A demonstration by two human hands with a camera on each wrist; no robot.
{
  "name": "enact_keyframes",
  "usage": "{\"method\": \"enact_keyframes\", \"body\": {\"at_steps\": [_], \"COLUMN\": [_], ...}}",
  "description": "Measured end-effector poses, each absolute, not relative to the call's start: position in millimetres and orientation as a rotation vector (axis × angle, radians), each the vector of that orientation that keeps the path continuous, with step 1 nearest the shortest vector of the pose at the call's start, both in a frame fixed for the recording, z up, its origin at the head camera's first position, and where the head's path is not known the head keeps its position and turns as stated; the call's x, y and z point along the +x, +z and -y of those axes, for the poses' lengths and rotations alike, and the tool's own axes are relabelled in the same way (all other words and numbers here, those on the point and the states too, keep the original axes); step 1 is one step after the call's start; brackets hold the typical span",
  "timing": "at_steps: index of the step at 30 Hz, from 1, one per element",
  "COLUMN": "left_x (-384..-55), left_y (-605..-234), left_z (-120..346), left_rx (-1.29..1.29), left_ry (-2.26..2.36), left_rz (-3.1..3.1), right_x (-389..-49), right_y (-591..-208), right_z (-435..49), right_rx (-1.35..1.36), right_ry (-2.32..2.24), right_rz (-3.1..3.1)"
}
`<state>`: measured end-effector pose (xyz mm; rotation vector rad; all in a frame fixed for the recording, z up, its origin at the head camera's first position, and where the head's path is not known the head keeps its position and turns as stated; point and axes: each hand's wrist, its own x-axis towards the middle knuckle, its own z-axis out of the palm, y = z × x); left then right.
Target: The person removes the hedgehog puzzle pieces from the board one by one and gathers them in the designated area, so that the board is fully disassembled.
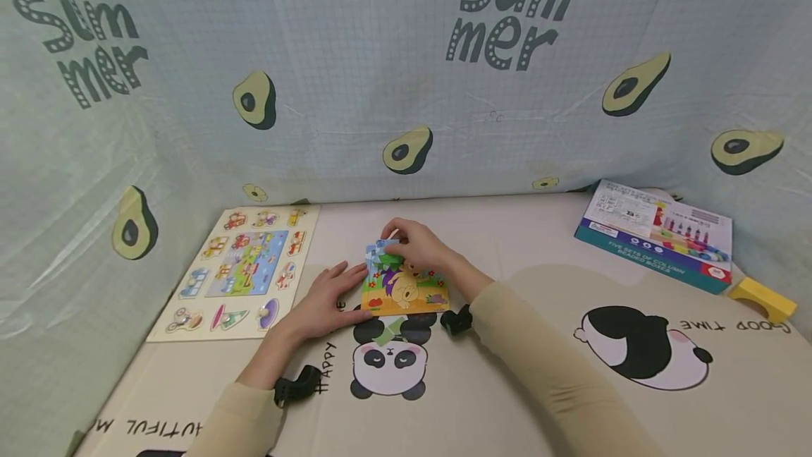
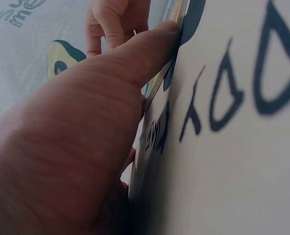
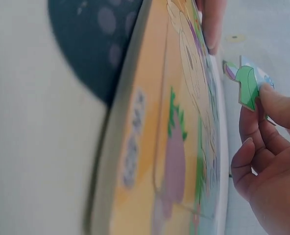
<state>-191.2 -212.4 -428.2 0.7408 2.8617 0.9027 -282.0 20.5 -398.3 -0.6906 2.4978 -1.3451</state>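
Note:
A small jigsaw puzzle [image 1: 406, 296] with a yellow cartoon animal lies on the table, its orange lower border toward me. My left hand [image 1: 326, 305] rests at its left side, fingers extended, fingertips at the left edge and thumb [image 2: 155, 46] at the near corner. Over the far left part of the puzzle, my right hand [image 1: 415, 242] pinches a puzzle piece [image 3: 248, 85] between thumb and fingers. Green, blue and white show on this piece, which is held up off the board in the right wrist view.
A wooden peg puzzle [image 1: 298, 231] with vehicle pictures lies at the left. At the back right sits a beaded-boxes carton [image 1: 653, 231], with a yellow block [image 1: 761, 300] beside it. Panda prints [image 1: 389, 365] mark the tablecloth; an avocado-patterned curtain [image 1: 330, 76] hangs behind.

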Motion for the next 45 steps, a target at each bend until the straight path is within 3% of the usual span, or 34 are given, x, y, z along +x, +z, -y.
{"method": "enact_keyframes", "body": {"at_steps": [29,45], "left_x": [-190.0,-189.6], "left_y": [-429.0,-427.0], "left_z": [212.0,211.7], "left_rx": [0.717,0.688], "left_ry": [0.903,0.888], "left_rz": [-2.870,-2.840], "right_x": [-292.6,-303.2], "right_y": [-369.6,-384.6], "right_z": [-87.5,-126.2], "right_rx": [-0.733,-0.649], "right_ry": [-1.329,-1.302], "right_rz": [-2.586,-2.611]}}
